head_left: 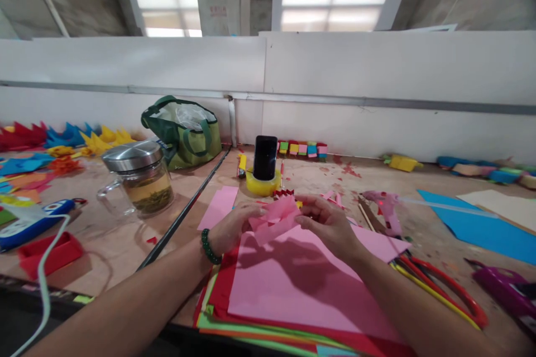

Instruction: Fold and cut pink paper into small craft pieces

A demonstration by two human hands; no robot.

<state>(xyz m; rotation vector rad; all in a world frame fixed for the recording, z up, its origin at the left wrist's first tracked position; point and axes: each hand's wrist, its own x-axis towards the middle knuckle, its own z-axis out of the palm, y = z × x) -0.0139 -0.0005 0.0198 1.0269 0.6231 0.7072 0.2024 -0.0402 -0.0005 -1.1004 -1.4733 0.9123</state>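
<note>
Both hands hold a folded pink paper piece (274, 222) in the air above a stack of coloured sheets. My left hand (238, 224), with a green bead bracelet (210, 246) at the wrist, grips its left side. On the other side, the fingers of my right hand (329, 226) pinch its right edge. Beneath them lies the top pink sheet (301, 290), with red, green and orange sheets showing under it. Small red zigzag paper (285, 193) lies just behind the hands, partly hidden.
A phone (265, 157) leans in a yellow tape roll (263, 183). Left stand a glass tea mug (146, 187) and green bag (188, 136). On the right are a pink glue gun (387, 209), red-handled scissors (452, 287), blue paper (481, 228) and a purple tool (506, 290).
</note>
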